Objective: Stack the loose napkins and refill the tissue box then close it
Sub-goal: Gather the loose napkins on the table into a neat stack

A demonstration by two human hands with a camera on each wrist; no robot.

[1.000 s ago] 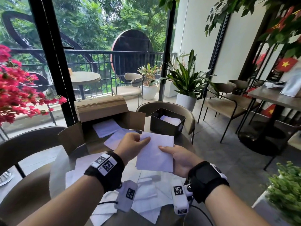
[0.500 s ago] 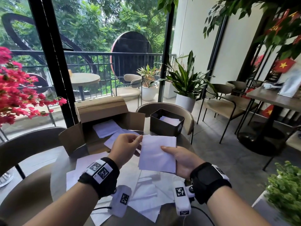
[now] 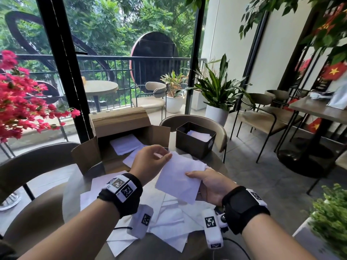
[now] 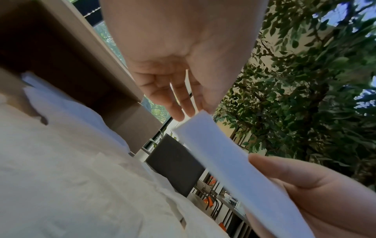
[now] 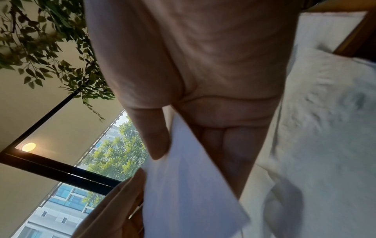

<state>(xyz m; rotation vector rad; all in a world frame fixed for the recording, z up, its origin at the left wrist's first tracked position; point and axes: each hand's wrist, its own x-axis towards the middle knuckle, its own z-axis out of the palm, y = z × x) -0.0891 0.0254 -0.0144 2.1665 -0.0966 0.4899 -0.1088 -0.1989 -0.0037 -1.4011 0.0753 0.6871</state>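
Observation:
I hold a small stack of white napkins (image 3: 179, 178) above the round table (image 3: 75, 194). My right hand (image 3: 189, 175) grips its right edge, thumb on top and fingers underneath, as the right wrist view shows (image 5: 183, 149). My left hand (image 3: 168, 156) pinches the stack's far left corner with its fingertips (image 4: 179, 115). The dark open tissue box (image 3: 191, 145) stands just beyond the hands, with a few napkins (image 3: 199, 136) inside. Several loose napkins (image 3: 169, 220) lie spread on the table beneath my wrists.
An open cardboard box (image 3: 122, 126) with more napkins (image 3: 125, 146) sits at the table's far left. Chairs (image 3: 221, 132) ring the table. Pink flowers (image 3: 20, 102) hang at the left, a green plant (image 3: 330, 220) at the lower right.
The stack has tilted, its far edge swinging right. My left hand slid from the left edge up to the far corner. My right hand kept its grip.

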